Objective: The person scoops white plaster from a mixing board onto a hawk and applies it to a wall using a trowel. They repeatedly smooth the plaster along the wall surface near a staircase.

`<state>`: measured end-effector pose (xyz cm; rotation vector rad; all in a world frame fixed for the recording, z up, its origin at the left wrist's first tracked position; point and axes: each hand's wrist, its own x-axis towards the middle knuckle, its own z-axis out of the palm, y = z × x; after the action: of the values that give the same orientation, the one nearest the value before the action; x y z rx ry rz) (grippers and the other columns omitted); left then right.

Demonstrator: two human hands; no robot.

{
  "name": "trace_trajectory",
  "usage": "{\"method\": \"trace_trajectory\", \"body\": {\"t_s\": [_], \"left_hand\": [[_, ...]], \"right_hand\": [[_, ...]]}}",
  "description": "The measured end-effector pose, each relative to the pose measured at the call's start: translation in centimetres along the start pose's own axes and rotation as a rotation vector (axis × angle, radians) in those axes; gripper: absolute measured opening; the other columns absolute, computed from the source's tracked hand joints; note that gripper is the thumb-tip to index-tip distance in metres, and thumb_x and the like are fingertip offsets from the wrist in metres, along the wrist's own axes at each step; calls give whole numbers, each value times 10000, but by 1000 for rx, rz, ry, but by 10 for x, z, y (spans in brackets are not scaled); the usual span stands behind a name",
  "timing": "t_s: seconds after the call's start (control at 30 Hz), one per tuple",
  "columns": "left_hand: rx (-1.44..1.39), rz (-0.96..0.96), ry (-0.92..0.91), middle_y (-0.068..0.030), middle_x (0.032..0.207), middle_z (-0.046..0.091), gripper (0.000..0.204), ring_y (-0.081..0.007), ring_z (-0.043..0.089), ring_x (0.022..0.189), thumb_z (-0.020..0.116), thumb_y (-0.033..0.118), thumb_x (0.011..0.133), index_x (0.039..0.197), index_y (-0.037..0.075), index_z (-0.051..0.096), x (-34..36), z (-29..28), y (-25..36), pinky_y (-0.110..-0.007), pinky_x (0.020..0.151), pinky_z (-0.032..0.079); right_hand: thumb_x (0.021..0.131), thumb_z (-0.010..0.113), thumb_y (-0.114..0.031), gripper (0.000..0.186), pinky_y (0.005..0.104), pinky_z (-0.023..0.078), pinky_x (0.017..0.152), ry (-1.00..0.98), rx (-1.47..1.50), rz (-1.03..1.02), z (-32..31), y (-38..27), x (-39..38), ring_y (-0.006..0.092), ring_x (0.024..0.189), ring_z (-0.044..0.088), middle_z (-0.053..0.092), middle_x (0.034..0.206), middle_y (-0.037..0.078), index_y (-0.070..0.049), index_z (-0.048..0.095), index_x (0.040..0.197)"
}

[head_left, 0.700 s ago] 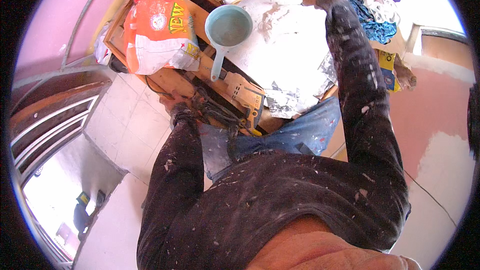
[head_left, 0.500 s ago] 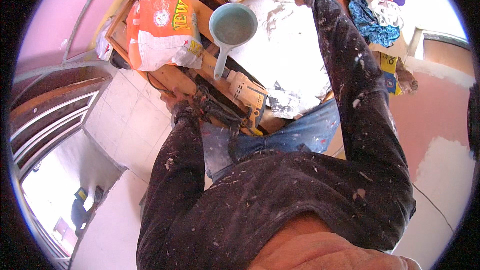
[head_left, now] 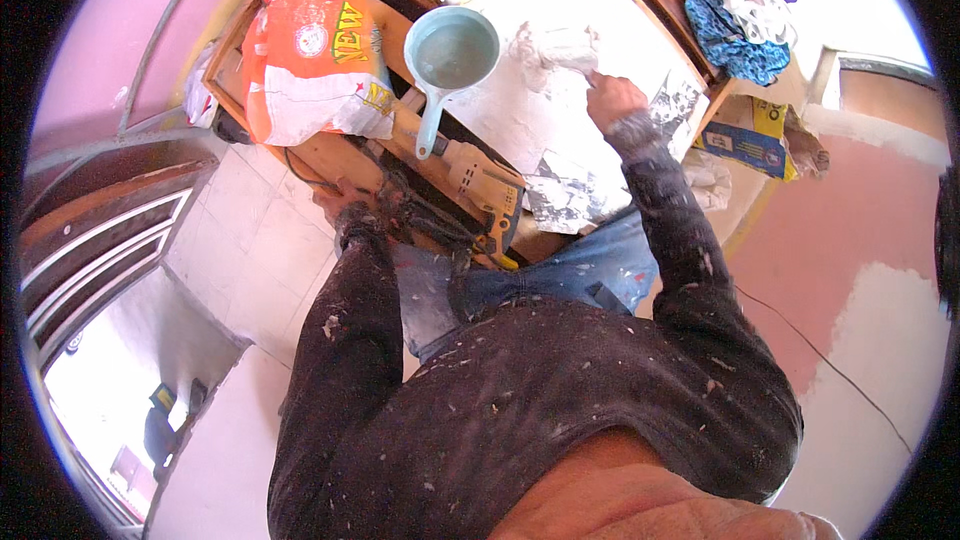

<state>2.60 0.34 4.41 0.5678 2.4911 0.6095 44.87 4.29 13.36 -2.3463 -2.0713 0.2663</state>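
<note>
My right hand point(head_left: 616, 103) grips the short handle of a scraper point(head_left: 568, 48) with a white-coated blade, on a white board point(head_left: 530, 120) smeared with pale material. My left hand point(head_left: 345, 200) is at the wooden rack's front edge point(head_left: 330, 165), beside dark straps and cords point(head_left: 405, 202); its fingers are curled, and what they hold is unclear. A light blue long-handled scoop point(head_left: 450, 50) containing cloudy liquid rests left of the board. Below it lies a beige-and-black power tool point(head_left: 485, 190).
An orange-and-white sack point(head_left: 305, 70) sits at the left. Bundled cloths point(head_left: 735, 20) lie at the right above a torn yellow-and-blue bag point(head_left: 750, 140). A pink panel point(head_left: 130, 50) rises at the left, white shutters point(head_left: 110, 240) below it. A cord point(head_left: 850, 375) crosses the right side.
My right arm has drawn down and inward from the board's far edge, bringing the scraper into view at the middle right of the board. My left hand has barely moved.
</note>
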Motion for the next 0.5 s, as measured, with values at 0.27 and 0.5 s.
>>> {"method": "trace_trajectory", "body": {"t_s": [0.27, 0.5], "left_hand": [[-32, 60, 21, -275, 1113, 617, 693, -434, 621, 1016, 605, 463, 852, 1329, 54, 312, 21, 11, -31, -516, 859, 497], [67, 54, 14, -291, 1108, 613, 669, -433, 619, 1017, 613, 446, 850, 1315, 56, 332, 24, 13, -26, -500, 868, 491]], "right_hand": [[841, 571, -182, 170, 395, 577, 634, -184, -637, -609, -35, 53, 67, 265, 705, 699, 699, 782, 133, -105, 723, 857], [784, 534, -184, 298, 436, 545, 773, -378, -104, 84, -70, 52, 192, 323, 904, 698, 690, 991, 229, -14, 718, 945]]}}
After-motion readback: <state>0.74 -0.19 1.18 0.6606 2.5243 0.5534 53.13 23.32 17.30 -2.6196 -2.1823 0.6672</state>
